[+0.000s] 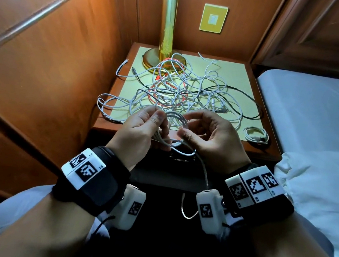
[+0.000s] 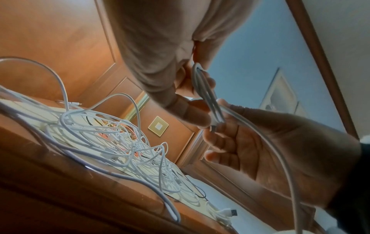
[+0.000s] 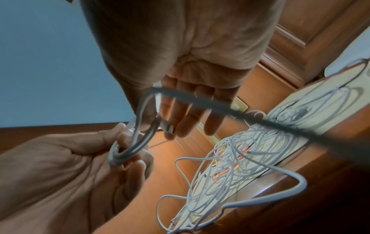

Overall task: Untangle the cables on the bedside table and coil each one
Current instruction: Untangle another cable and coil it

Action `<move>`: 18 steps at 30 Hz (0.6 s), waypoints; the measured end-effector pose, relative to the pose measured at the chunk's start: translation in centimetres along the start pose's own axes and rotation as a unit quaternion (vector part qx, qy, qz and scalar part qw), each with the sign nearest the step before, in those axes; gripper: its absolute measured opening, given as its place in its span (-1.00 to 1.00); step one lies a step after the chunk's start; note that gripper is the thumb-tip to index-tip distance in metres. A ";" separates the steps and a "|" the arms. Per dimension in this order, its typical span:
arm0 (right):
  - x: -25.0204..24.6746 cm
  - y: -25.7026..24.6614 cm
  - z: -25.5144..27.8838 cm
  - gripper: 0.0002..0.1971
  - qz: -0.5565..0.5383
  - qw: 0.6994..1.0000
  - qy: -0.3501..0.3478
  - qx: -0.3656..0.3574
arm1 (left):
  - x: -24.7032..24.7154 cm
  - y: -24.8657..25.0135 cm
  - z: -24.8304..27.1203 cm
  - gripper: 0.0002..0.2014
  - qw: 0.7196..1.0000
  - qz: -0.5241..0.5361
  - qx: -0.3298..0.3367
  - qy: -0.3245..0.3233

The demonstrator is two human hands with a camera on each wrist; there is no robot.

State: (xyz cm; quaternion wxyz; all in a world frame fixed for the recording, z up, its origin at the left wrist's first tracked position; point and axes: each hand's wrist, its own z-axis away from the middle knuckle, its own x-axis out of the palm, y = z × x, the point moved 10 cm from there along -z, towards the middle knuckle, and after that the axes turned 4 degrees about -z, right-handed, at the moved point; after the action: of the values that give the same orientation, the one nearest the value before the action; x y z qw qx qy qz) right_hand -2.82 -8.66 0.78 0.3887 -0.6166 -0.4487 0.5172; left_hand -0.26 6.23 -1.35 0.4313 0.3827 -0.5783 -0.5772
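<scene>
Head view: both hands meet at the centre of the frame, just below the near edge of the bedside table [image 1: 247,147]. The left hand [image 1: 140,130] pinches a small coil of white cable [image 1: 175,129] between thumb and curled fingers; the right hand [image 1: 208,137] has its fingers curled round the other side of the same coil. A loose tail of this cable drops toward the lower centre of the frame, past the right wrist.

Above the hands, mid-frame, the tangle of cables [image 1: 182,87] spreads over the table's pale top: mostly white strands, with a red one and a black one woven through. A brass lamp [image 1: 166,42] stands at the upper centre, its base touching the heap. One finished coil [image 1: 256,134] lies alone at the table's right edge, apart from the heap.

The left wrist view adds what the head view hides: a metal plug end [image 2: 213,129] of the held cable sits at the right hand's fingertips. The right wrist view shows the coil's several turns [image 3: 136,142] looped through the left hand's fingers at lower left, with a blurred strand crossing the frame diagonally.
</scene>
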 end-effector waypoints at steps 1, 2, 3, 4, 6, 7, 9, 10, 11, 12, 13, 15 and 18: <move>0.1 0.1 0.0 -0.79 -0.014 1.000 -0.002 0.009 | 0.0 0.0 0.0 -0.72 1.000 0.023 -0.007 0.005; 0.0 0.2 0.0 -0.82 -0.029 0.999 0.004 0.013 | 0.0 -0.1 0.0 -0.72 0.999 0.038 -0.012 0.005; -0.3 0.1 0.0 -0.85 -0.042 0.999 0.014 0.011 | 0.0 -0.1 0.0 -0.71 0.999 0.045 -0.017 0.000; -0.5 0.1 0.0 -0.87 -0.049 0.998 0.024 0.009 | 0.1 -0.2 0.0 -0.72 0.999 0.039 -0.022 -0.007; -0.9 0.3 -0.2 -0.87 -0.054 0.998 0.037 0.008 | 0.1 -0.6 0.0 -0.76 0.999 0.002 -0.032 -0.024; -1.0 0.4 -0.2 -0.86 -0.046 0.998 0.039 0.005 | 0.1 -0.8 0.0 -0.78 0.999 -0.019 -0.035 -0.028; -1.2 0.2 -0.3 -0.84 -0.013 0.999 0.037 -0.008 | -0.3 -0.8 -0.1 -0.77 0.998 -0.063 -0.021 -0.014; -1.1 0.0 -0.2 -0.83 0.003 0.999 0.029 -0.014 | -0.5 -0.4 -0.2 -0.82 0.997 -0.079 0.003 -0.003; -0.9 -0.2 -0.1 -0.82 0.016 0.999 0.018 -0.022 | -0.5 0.3 -0.1 -0.88 0.995 -0.092 0.031 0.007; -0.7 -0.5 0.0 -0.81 0.028 0.999 0.008 -0.032 | -0.5 0.9 0.0 -0.92 0.993 -0.108 0.056 0.010; -0.5 -0.8 0.1 -0.81 0.044 0.998 0.002 -0.046 | -0.5 1.2 0.0 -0.93 0.989 -0.126 0.072 0.007; -0.3 -1.0 0.1 -0.80 0.082 0.995 -0.001 -0.065 | -0.4 1.3 0.1 -0.92 0.985 -0.157 0.076 -0.002; -0.3 -0.5 0.1 -0.81 0.099 0.994 -0.002 -0.055 | -0.8 1.0 0.1 -0.95 0.983 -0.174 0.066 0.003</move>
State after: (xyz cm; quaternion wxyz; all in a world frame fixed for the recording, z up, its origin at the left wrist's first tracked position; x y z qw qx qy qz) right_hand -2.98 -8.75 1.32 0.3005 -0.6774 -0.4138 0.5287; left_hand -0.04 7.03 -0.39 0.3000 0.5068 -0.5388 -0.6024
